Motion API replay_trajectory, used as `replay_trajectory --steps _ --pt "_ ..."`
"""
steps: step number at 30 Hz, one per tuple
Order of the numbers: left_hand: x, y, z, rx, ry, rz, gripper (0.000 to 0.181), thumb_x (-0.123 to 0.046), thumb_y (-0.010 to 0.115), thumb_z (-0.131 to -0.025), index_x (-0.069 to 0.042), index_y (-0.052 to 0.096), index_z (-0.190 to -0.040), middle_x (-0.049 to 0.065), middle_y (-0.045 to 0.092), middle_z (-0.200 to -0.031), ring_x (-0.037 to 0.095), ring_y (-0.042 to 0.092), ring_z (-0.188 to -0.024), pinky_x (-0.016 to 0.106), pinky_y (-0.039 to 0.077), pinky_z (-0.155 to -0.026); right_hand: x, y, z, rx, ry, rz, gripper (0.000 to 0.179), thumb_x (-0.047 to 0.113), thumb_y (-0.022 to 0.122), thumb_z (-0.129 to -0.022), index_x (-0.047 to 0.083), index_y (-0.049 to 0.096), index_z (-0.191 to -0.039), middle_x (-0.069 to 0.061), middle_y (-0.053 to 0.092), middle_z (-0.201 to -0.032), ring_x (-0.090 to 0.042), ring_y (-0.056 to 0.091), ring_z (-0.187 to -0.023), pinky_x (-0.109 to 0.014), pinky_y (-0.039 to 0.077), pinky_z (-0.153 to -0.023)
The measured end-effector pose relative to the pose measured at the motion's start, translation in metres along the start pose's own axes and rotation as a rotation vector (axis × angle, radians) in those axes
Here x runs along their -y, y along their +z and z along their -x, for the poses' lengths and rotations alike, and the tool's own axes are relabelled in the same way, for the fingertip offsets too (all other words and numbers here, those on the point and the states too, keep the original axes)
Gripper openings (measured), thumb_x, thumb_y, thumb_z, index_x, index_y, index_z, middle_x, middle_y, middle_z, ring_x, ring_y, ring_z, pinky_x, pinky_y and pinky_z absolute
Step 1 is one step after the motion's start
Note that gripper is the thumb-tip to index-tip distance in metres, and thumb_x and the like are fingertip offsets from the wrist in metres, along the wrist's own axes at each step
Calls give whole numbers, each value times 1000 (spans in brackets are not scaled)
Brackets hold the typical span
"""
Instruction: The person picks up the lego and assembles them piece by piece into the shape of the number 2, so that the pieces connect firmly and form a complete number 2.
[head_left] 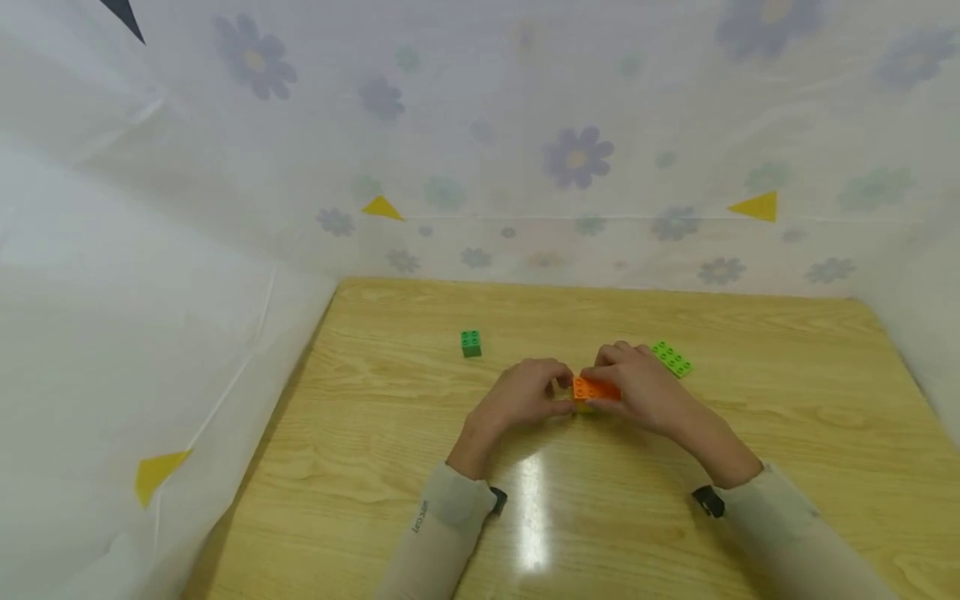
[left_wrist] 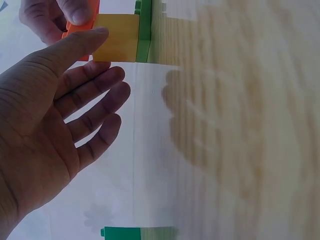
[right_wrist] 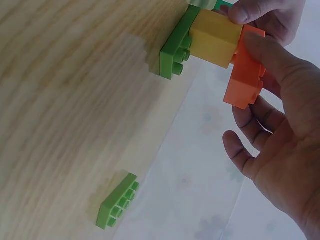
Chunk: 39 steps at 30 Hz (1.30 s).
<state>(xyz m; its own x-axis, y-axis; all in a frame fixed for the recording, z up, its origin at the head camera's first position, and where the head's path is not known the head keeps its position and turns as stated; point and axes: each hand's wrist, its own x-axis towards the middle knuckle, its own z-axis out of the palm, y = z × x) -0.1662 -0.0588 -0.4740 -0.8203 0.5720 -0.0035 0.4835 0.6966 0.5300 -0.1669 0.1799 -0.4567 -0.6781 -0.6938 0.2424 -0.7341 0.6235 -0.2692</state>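
Note:
Near the table's middle stands a small stack. A flat green brick lies lowest, with a yellow brick on it and an orange brick on top. My right hand pinches the orange brick between thumb and fingers. Part of that brick sticks out past the yellow one in the right wrist view. From the other side, my left hand holds the yellow brick by its upper edge with thumb and index finger, the other fingers loosely bent. In the head view the hands hide most of the stack's lower part.
A dark green brick stands farther back on the left. A flat light green brick lies just beyond my right hand. Flower-patterned white sheeting encloses the wooden table at the back and sides.

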Motion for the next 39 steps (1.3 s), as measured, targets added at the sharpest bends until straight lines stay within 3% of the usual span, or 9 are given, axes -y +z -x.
replay_trajectory --steps 6,13,22,27,39 --pt "-1 2 -1 -5 10 0 31 -38 81 -96 -19 73 -119 -6 73 -112 9 66 -92 19 51 -75 1 -3 -2 25 -37 42 36 29 89 -87 10 81 -117 -2 64 -100 -21 57 -90 -39 43 -74" --pt "-2 6 -4 1 21 -26 33 -38 82 -95 -20 73 -122 -7 73 -113 7 63 -92 19 50 -75 -2 -4 -2 39 -66 15 34 26 89 -88 5 80 -114 -4 65 -99 -17 56 -82 -33 52 -69" --pt "-1 3 -2 -18 4 -15 32 -37 82 -95 -19 74 -120 -5 74 -112 8 64 -90 21 51 -75 3 -4 -7 32 -81 51 30 26 91 -86 7 81 -108 2 57 -92 -14 46 -77 -30 45 -68" --pt "0 4 1 -20 -5 -20 32 -38 82 -95 -19 74 -119 -5 74 -109 6 63 -89 22 51 -75 7 -2 -8 44 -70 61 31 30 90 -87 9 81 -107 3 53 -91 -14 43 -76 -29 41 -67" --pt "-3 3 -2 -17 2 10 32 -36 82 -95 -19 74 -121 -6 74 -112 9 65 -89 20 51 -74 3 -4 -7 48 -22 14 35 28 92 -85 7 81 -111 0 62 -96 -16 50 -80 -32 45 -69"
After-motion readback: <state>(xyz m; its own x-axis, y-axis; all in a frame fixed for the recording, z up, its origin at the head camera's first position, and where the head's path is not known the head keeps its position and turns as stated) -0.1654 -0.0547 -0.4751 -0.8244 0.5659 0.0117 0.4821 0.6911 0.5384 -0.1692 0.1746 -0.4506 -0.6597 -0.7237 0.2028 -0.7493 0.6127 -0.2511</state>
